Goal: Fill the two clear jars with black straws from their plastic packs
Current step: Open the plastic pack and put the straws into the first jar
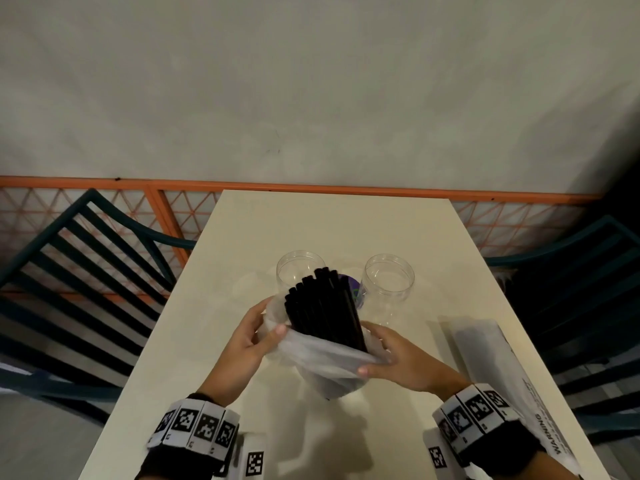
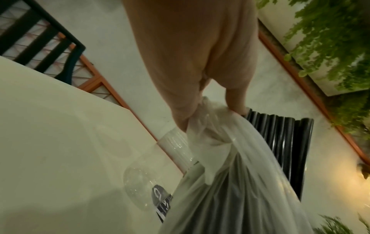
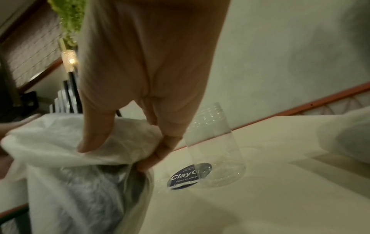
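A bundle of black straws stands up out of a clear plastic pack held above the table's middle. My left hand pinches the pack's bunched rim on the left. My right hand pinches the rim on the right. The plastic is pushed down, baring the straws' upper half. Two clear jars stand behind: the left jar partly behind the straws, the right jar with nothing in it. A second plastic pack lies flat at my right.
The cream table runs to a wall with an orange lattice rail. Dark slatted chairs stand at the left and right. A dark round label lies on the table by the right jar's base.
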### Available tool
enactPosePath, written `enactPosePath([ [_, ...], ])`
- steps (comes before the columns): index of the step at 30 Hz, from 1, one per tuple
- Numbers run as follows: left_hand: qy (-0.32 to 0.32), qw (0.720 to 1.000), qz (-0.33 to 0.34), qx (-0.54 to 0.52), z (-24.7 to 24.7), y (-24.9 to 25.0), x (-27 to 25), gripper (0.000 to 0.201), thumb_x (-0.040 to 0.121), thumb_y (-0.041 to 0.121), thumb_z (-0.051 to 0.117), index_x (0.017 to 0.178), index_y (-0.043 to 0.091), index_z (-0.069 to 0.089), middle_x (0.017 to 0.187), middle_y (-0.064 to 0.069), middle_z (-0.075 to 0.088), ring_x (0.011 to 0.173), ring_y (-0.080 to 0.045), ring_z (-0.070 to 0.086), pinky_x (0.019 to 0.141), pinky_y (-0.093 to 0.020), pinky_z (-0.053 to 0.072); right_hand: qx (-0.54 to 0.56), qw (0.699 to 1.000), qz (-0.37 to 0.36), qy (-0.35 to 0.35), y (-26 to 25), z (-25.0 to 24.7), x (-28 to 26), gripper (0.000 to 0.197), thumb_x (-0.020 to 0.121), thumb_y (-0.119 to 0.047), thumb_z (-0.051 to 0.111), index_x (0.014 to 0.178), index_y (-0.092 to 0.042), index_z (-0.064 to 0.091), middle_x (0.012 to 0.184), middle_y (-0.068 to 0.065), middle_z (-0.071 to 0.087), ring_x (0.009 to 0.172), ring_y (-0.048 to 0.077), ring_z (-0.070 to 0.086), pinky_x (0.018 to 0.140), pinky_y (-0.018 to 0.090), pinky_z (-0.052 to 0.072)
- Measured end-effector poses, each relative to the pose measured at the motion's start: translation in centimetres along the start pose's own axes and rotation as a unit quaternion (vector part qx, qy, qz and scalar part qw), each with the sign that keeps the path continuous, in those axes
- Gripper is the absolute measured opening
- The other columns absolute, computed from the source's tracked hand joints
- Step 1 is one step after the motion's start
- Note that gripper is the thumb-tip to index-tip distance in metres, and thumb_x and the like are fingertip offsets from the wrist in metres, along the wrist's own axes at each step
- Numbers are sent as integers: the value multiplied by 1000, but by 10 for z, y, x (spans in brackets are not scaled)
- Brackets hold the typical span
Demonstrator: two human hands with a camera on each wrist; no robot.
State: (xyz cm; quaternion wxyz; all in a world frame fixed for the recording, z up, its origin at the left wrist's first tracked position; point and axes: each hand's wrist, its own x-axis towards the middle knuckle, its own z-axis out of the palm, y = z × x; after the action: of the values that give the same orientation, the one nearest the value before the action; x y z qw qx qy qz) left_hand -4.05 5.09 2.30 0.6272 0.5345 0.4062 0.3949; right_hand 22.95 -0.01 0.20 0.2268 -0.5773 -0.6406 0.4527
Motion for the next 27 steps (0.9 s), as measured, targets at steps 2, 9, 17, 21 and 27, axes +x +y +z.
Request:
enactPosePath([
  [2,-13,1000,7,-27,-7,0,-2,87,57,40,81,132,20,44,121,0,64,111,-12,60,82,-19,51,12,999,17,37,4,-5,-2,72,67,-56,66,128,-21,49,125,-2,57,114,11,53,96,28,45],
  [9,76,995,27,56,6,3,0,61,60,7,83,111,21,54,112,-6,58,97,-25,62,72,-26,55,42,977,61,198,-8,4,5,20,81,-12,67,84,-23,51,76,0,54,67,14,50,58,14,42],
  [17,189,973,65,115,30,6,-4,39,67,14,80,92,20,51,88,1,62,79,-20,63,66,-33,54,80,952,70,288,-25,36,10,26,81,-3,58,64,-11,40,60,-1,38,54,13,34,46,12,35],
  [21,198,973,65,102,36,3,-5,37,74,11,74,85,20,40,77,4,56,65,-13,58,59,-34,49,120,958,41,256,-32,47,9,15,83,-8,62,77,-10,49,69,1,48,62,17,47,60,28,45],
  [27,156,979,63,112,32,1,-6,35,76,16,72,81,16,37,71,-1,50,55,-7,48,50,-21,43,193,961,17,200,-44,57,5,38,72,-11,78,99,-20,53,96,1,60,86,20,63,72,25,53],
])
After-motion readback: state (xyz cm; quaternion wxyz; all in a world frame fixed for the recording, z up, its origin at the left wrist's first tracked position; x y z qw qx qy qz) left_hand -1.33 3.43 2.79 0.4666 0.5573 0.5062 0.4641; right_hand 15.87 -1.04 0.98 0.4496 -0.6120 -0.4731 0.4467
